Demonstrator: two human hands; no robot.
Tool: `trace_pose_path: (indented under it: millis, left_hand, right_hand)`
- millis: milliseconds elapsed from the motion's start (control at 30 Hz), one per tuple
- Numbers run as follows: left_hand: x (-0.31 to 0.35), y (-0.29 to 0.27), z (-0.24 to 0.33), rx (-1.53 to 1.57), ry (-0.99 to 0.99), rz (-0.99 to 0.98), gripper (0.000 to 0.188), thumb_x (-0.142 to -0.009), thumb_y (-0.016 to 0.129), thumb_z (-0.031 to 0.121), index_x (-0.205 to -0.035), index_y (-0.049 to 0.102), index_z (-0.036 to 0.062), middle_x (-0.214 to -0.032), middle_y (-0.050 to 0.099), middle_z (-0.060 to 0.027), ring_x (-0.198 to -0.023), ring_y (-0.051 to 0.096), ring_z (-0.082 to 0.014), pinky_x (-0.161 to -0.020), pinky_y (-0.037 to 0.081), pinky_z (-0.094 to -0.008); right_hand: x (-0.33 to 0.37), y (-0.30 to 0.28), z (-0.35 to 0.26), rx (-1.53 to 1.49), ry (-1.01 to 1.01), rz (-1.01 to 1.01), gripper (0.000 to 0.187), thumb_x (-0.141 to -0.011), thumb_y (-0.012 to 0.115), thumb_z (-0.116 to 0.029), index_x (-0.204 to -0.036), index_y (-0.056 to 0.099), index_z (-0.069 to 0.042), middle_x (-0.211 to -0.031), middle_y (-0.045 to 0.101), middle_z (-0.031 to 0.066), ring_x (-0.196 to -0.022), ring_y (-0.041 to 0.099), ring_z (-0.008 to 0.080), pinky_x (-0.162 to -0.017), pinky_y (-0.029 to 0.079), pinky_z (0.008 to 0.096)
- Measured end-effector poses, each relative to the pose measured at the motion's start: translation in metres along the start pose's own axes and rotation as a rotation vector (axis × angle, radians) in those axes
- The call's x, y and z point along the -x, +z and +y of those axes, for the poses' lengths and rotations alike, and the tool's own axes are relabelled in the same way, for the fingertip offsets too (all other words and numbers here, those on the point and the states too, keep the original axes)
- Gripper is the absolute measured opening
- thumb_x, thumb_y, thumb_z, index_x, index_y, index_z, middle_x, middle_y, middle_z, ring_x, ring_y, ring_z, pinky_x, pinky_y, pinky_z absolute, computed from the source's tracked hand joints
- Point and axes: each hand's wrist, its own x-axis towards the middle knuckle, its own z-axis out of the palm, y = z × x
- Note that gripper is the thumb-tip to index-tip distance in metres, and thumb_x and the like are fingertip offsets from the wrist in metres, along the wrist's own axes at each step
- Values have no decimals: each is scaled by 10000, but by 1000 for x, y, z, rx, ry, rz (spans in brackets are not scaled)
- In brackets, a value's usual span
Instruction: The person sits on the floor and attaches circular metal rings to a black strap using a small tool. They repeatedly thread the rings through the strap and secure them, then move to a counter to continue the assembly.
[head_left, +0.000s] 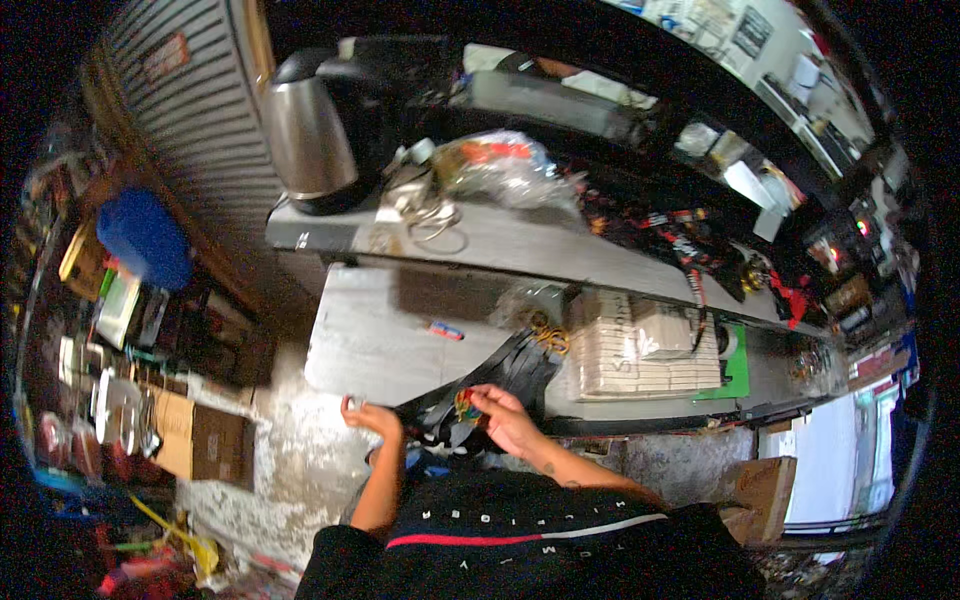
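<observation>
A bundle of flat black straps with gold-coloured metal hooks at its far end lies across the worktable and hangs toward my body. My right hand is closed at the near end of the bundle, its thumb and fingers pinched beside a small multicoloured piece. To the left of the straps, my left hand is raised with curled fingertips drawn together. Whatever may be between those fingertips is too small to make out. A small red, white and blue item lies on the tabletop beyond my hands.
White boxes are stacked on the table's right, beside a green sheet. The raised shelf holds a steel kettle, a white cable, plastic bags and dark printed straps. Cardboard boxes stand at floor level.
</observation>
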Motion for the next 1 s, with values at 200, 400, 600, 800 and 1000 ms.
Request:
trace_pose_path:
  millis: [200, 400, 600, 800, 1000]
  left_hand:
    - [-24, 4, -18, 145, -276, -8, 594, -688, 676, -161, -1195, 419, 13, -1149, 466, -235, -877, 625, -297, -752, 600, -361]
    - [-47, 0, -95, 1197, -955, -237, 589, -746, 694, -60, -1227, 413, 133, -1069, 604, -248, -907, 657, -326, -767, 565, -435]
    - [-65, -20, -76, 1178, -1169, -492, 879, -797, 668, -118, -1467, 137, 82, -1034, 661, -211, -879, 695, -291, -712, 589, -346]
    - [-57, -45, -42, 1079, -1261, -456, 699, -825, 678, -49, -1437, 386, 124, -1136, 634, -116, -882, 636, -153, -699, 555, -243]
    - [-59, -64, -25, 907, -1296, -566, 631, -835, 687, -15, -1404, 450, 118, -1121, 658, -88, -928, 637, -136, -771, 530, -229]
  right_hand:
    - [24, -14, -13, 17, 51, 12, 165, -959, 585, -108, -1117, 597, -60, -1081, 659, 36, -1007, 621, 134, -893, 494, 285]
    - [61, -42, -23, 80, -81, 72, 136, -966, 578, -147, -1086, 589, -84, -1110, 640, 35, -1049, 589, 144, -933, 466, 321]
    - [76, -44, -32, 40, -48, 109, 195, -962, 596, -175, -1137, 559, -96, -1112, 622, 25, -1040, 581, 138, -939, 449, 306]
    - [69, -43, -20, -66, 55, 110, 191, -974, 569, -162, -1150, 551, -89, -1100, 624, 30, -1033, 583, 138, -949, 441, 304]
    - [29, -34, -1, -6, 176, -20, 201, -985, 494, -176, -1163, 523, -90, -957, 601, 38, -924, 596, 164, -874, 481, 383]
